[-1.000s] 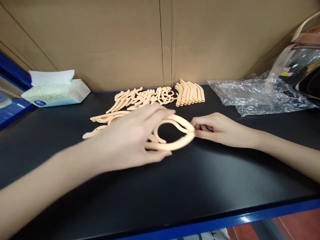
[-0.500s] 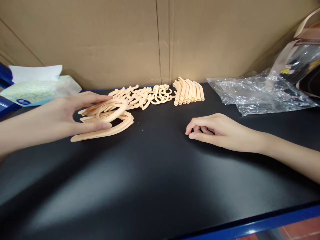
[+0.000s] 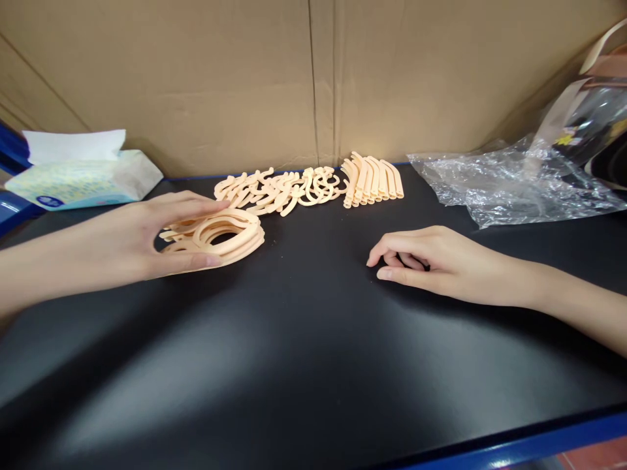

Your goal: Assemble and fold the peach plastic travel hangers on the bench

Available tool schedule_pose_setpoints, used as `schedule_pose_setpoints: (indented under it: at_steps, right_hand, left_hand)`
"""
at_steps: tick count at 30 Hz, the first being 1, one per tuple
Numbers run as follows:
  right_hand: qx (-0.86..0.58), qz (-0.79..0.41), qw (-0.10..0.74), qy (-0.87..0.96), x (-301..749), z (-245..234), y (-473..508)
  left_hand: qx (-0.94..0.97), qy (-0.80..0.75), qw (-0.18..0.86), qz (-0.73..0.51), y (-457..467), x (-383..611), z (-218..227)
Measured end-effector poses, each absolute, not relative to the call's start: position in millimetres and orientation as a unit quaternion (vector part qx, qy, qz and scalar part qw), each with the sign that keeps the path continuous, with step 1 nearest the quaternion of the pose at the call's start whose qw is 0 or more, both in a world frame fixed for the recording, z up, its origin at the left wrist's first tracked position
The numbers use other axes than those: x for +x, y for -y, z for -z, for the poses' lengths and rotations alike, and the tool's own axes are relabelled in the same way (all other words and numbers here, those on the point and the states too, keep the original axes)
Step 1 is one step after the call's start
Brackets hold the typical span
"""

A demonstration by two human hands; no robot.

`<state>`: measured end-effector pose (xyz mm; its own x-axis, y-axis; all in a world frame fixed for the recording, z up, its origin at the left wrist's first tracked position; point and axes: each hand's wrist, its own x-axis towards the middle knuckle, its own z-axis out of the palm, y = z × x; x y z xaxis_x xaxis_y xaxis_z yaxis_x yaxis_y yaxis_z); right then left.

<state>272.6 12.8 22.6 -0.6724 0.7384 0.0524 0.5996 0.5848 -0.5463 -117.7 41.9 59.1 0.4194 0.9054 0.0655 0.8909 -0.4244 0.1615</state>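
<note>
My left hand (image 3: 161, 233) is closed around the sides of a stack of curved peach-coloured plastic pieces (image 3: 240, 238), thumb on the near side and fingers on the far side. The pieces are looped bands lying one on another, and the hand hides their left ends. To the right, my right hand (image 3: 421, 264) rests at the black tabletop with loosely bent fingers, thumb and forefinger apart and nothing visible between them. Behind the stack lies a loose pile of small peach hooks and curved parts (image 3: 281, 189). Beside it sits a row of curved peach tubes (image 3: 372, 179).
A tissue pack (image 3: 83, 176) stands at the back left. Crumpled clear plastic (image 3: 519, 189) lies at the back right, next to a see-through bag (image 3: 592, 121). A cardboard wall (image 3: 220, 85) closes off the rear; the black table (image 3: 313, 346) has a blue front edge.
The curved pieces under my left hand have come together into a more even, aligned stack, with the near piece drawn in. My right hand has barely moved, its thumb and forefinger slightly wider apart.
</note>
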Motion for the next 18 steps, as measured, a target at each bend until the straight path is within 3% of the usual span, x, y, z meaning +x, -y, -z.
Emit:
schedule_pose_setpoints:
  at_steps: [18]
  right_hand:
    - [-0.381, -0.25, 0.142, 0.879, 272.4, -22.5, -13.1]
  left_hand:
    - [0.835, -0.543, 0.083, -0.029, -47.0, -123.3, -58.3]
